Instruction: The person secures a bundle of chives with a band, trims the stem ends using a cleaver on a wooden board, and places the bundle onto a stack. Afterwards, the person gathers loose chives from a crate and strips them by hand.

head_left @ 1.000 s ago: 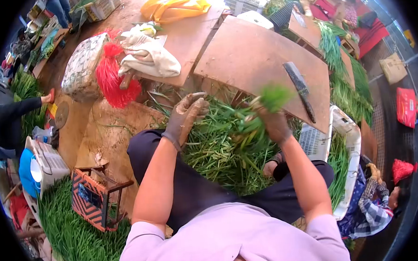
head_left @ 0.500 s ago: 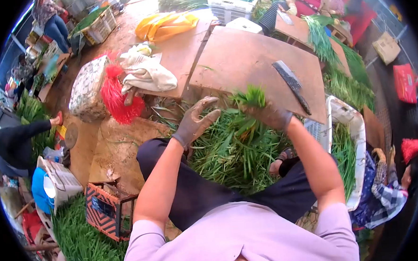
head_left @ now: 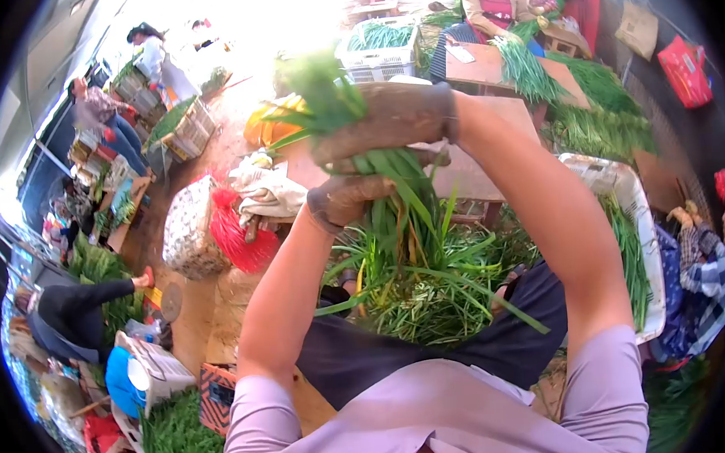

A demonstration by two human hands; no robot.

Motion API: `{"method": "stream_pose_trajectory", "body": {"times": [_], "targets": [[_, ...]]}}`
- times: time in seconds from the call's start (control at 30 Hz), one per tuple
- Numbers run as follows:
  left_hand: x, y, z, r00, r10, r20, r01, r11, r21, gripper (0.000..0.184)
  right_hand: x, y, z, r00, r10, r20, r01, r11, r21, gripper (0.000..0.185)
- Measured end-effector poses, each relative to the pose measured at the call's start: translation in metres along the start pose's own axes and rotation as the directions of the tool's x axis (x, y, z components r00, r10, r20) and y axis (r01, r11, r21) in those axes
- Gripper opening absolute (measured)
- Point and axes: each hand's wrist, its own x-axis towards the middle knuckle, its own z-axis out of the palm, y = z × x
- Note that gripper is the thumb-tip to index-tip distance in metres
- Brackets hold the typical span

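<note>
Both my gloved hands are raised in front of me, closed around one bunch of Chinese chives [head_left: 403, 212] with long flat green leaves. My right hand [head_left: 390, 118] wraps the upper part, where a blurred tuft sticks out to the left. Just below it, my left hand [head_left: 351, 198] grips the same bunch. Loose leaves, some yellowish, hang from it toward the pile of cut leaves [head_left: 432, 305] between my legs. Behind my hands is a brown board [head_left: 490, 158], partly covered by my right arm. The cleaver seen earlier is out of sight.
On my right stands a white crate [head_left: 648, 277] with chives. A red string bundle [head_left: 244, 233] and a pale cloth [head_left: 274, 186] lie at left. Beyond are another white crate [head_left: 378, 61] and people working. A patterned crate [head_left: 215, 394] stands by my left side.
My right hand has lifted the bunch up and leftward from above the pile. My left hand, open before, has closed on it. The camera view has tilted upward.
</note>
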Motion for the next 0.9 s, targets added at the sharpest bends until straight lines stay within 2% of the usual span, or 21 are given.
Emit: {"method": "stream_pose_trajectory", "body": {"times": [0.07, 0.1, 0.17, 0.2, 0.23, 0.27, 0.3, 0.33, 0.37, 0.43, 0.47, 0.5, 0.53, 0.6, 0.63, 0.7, 0.77, 0.8, 0.83, 0.87, 0.9], "targets": [[0.008, -0.004, 0.003, 0.995, 0.099, 0.020, -0.095, 0.985, -0.143, 0.049, 0.004, -0.025, -0.004, 0.987, 0.158, 0.023, -0.159, 0.986, 0.057, 0.044], [0.008, -0.006, 0.001, 0.996, 0.089, 0.031, -0.084, 0.988, -0.130, 0.049, 0.006, -0.039, -0.006, 0.971, 0.236, 0.034, -0.238, 0.968, 0.083, 0.046], [0.004, -0.004, 0.004, 0.989, 0.000, -0.145, -0.016, 0.994, -0.109, 0.045, 0.002, -0.042, -0.006, 0.946, 0.166, -0.277, -0.197, 0.977, -0.088, 0.052], [0.001, -0.006, 0.008, 0.967, -0.042, -0.250, -0.023, 0.968, -0.251, 0.040, -0.006, -0.030, 0.008, 0.814, 0.172, -0.554, -0.182, 0.983, 0.039, 0.059], [0.000, -0.005, 0.010, 0.968, -0.041, -0.248, -0.023, 0.968, -0.248, 0.040, -0.018, -0.036, 0.016, 0.665, 0.216, -0.715, -0.145, 0.976, 0.160, 0.058], [0.000, -0.004, 0.011, 0.925, -0.066, -0.374, -0.045, 0.959, -0.281, 0.038, -0.032, -0.043, 0.027, 0.486, 0.274, -0.830, -0.081, 0.960, 0.269, 0.057], [-0.001, -0.003, 0.011, 0.866, -0.094, -0.492, -0.074, 0.948, -0.311, 0.036, -0.054, -0.044, 0.036, 0.421, 0.201, -0.885, -0.047, 0.979, 0.200, 0.054], [0.000, 0.003, 0.020, 0.824, -0.075, -0.561, -0.116, 0.948, -0.296, 0.033, -0.076, -0.044, 0.056, 0.399, 0.091, -0.912, -0.159, 0.987, 0.029, 0.052], [0.001, 0.004, 0.022, 0.820, -0.068, -0.569, -0.127, 0.947, -0.295, 0.033, -0.098, -0.043, 0.075, 0.372, -0.020, -0.928, -0.279, 0.951, -0.132, 0.051], [0.000, 0.004, 0.024, 0.721, -0.114, -0.683, -0.158, 0.933, -0.323, 0.034, -0.120, -0.048, 0.138, 0.417, 0.065, -0.906, -0.394, 0.912, -0.116, 0.046], [0.000, 0.001, 0.023, 0.721, -0.117, -0.683, -0.157, 0.932, -0.325, 0.034, -0.127, -0.054, 0.158, 0.434, 0.279, -0.857, -0.276, 0.946, 0.168, 0.043], [-0.001, -0.002, 0.020, 0.729, -0.110, -0.676, -0.169, 0.928, -0.333, 0.034, -0.126, -0.061, 0.167, 0.432, 0.284, -0.856, -0.279, 0.945, 0.173, 0.043], [-0.002, -0.006, 0.019, 0.738, -0.106, -0.667, -0.177, 0.923, -0.342, 0.035, -0.118, -0.071, 0.174, 0.447, 0.227, -0.865, -0.370, 0.928, 0.052, 0.040], [-0.001, -0.008, 0.026, 0.729, -0.115, -0.675, -0.152, 0.934, -0.324, 0.033, -0.100, -0.073, 0.181, 0.463, 0.172, -0.869, -0.458, 0.886, -0.068, 0.036], [0.000, -0.008, 0.029, 0.717, -0.115, -0.687, -0.136, 0.944, -0.300, 0.032, -0.087, -0.062, 0.189, 0.361, 0.232, -0.903, -0.498, 0.867, 0.024, 0.033], [0.001, -0.013, 0.032, 0.688, -0.126, -0.715, -0.131, 0.947, -0.293, 0.033, -0.078, -0.042, 0.202, 0.251, 0.284, -0.925, -0.521, 0.846, 0.119, 0.029], [-0.002, -0.013, 0.027, 0.650, -0.128, -0.749, -0.136, 0.950, -0.280, 0.033, -0.068, -0.037, 0.198, 0.310, 0.397, -0.864, -0.438, 0.866, 0.241, 0.028], [-0.005, -0.013, 0.023, 0.654, -0.113, -0.748, -0.181, 0.937, -0.299, 0.035, -0.070, -0.036, 0.193, 0.349, 0.604, -0.717, -0.338, 0.795, 0.505, 0.018], [-0.008, -0.012, 0.022, 0.656, -0.101, -0.748, -0.223, 0.920, -0.321, 0.038, -0.072, -0.039, 0.189, 0.356, 0.604, -0.713, -0.335, 0.795, 0.506, 0.018], [-0.012, -0.011, 0.021, 0.649, -0.102, -0.754, -0.227, 0.920, -0.321, 0.038, -0.074, -0.042, 0.185, 0.317, 0.747, -0.585, -0.166, 0.651, 0.741, 0.014], [-0.016, -0.009, 0.020, 0.672, -0.088, -0.735, -0.223, 0.923, -0.314, 0.039, -0.075, -0.048, 0.180, 0.318, 0.809, -0.494, -0.096, 0.546, 0.832, 0.012]]}}
